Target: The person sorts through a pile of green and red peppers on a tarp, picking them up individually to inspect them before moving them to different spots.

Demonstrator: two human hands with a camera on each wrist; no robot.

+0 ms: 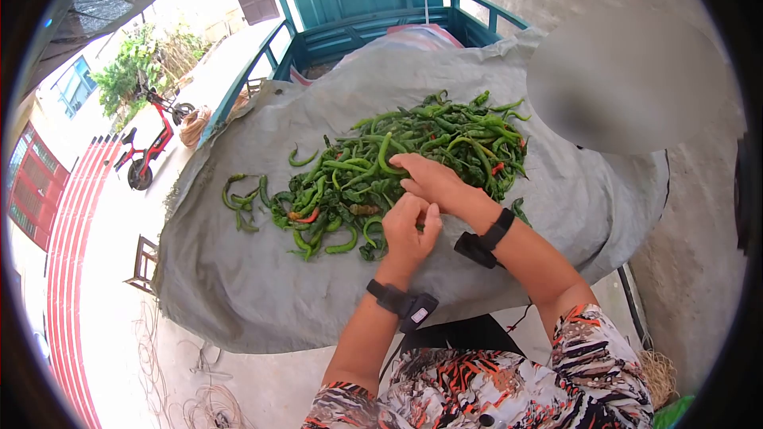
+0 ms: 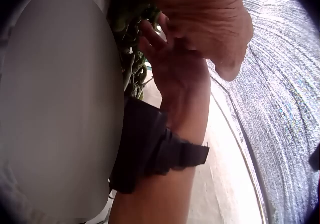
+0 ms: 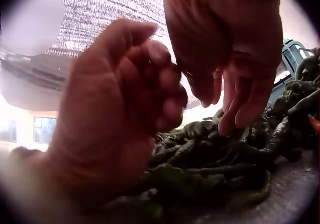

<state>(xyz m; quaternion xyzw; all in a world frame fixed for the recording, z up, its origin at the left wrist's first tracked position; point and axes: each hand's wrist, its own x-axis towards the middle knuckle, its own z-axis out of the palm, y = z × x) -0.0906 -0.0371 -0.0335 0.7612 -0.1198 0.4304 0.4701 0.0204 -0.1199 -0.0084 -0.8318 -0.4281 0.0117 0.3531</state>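
Note:
Green peppers (image 1: pixel 362 160), with a few red ones, lie heaped on a grey cloth (image 1: pixel 230 286). Over the heap's near side, the right hand (image 1: pixel 437 183) reaches in, its fingertips beside a curved green pepper (image 1: pixel 385 152); whether they touch it is unclear. In the right wrist view that right hand (image 3: pixel 230 49) has its fingers extended downward, with no pepper visible between them. Just below it in the head view is the left hand (image 1: pixel 409 234), fingers curled and thumb raised. The right wrist view shows the left hand (image 3: pixel 110 99) curled, with no pepper visible in it.
A teal cart bed (image 1: pixel 369 0) stands behind the cloth, with a striped sheet (image 1: pixel 421 34) inside. Some peppers (image 1: pixel 242 202) lie apart at the heap's left. A red electric bike (image 1: pixel 156 143) is at the left. A wooden stool (image 1: pixel 143 264) stands near the cloth's left edge.

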